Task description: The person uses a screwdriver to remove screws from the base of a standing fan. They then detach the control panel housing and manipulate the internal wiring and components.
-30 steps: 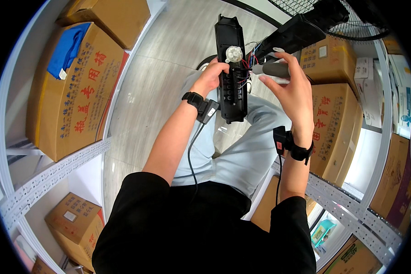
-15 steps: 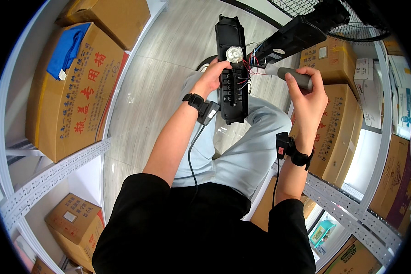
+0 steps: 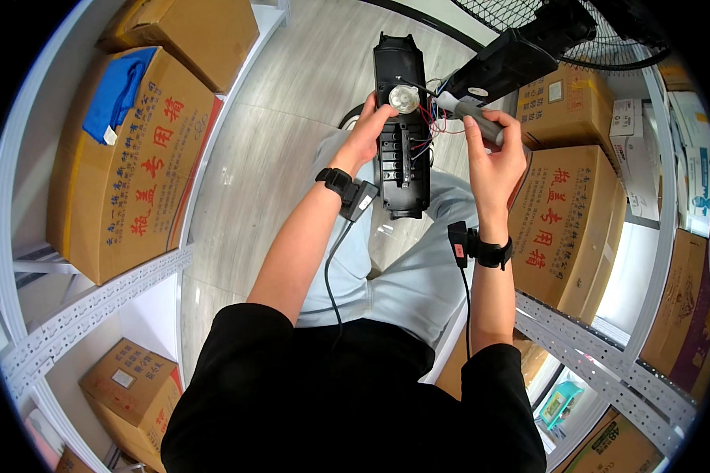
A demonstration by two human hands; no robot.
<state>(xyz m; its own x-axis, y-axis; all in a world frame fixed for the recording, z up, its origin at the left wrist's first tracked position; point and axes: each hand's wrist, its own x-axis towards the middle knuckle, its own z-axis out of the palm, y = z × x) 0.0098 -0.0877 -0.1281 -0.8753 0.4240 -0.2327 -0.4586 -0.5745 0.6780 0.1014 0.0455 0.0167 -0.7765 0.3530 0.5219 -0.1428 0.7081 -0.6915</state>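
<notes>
A long black plastic control panel (image 3: 402,201) stands over my knees, with a row of black buttons (image 3: 402,154) and a clear round part (image 3: 404,98) on it. My left hand (image 3: 366,130) grips its left edge, thumb beside the clear part. In my right hand (image 3: 495,146) is a screwdriver (image 3: 475,116) with a grey handle, its dark shaft pointing left. The tip appears over the panel just above the clear part; whether it touches is unclear. Thin red and blue wires (image 3: 429,118) run from the panel toward the black fan column (image 3: 489,69).
The fan's wire grille (image 3: 615,59) fills the upper right. Shelves with cardboard boxes flank me: a large box (image 3: 134,173) with a blue cloth (image 3: 118,94) on the left, another box (image 3: 568,229) on the right. Cables hang from both wrist straps.
My right hand has moved left and slightly up, bringing the screwdriver's shaft across the wires to the panel. My left hand keeps its hold, and the panel sits slightly lower in view.
</notes>
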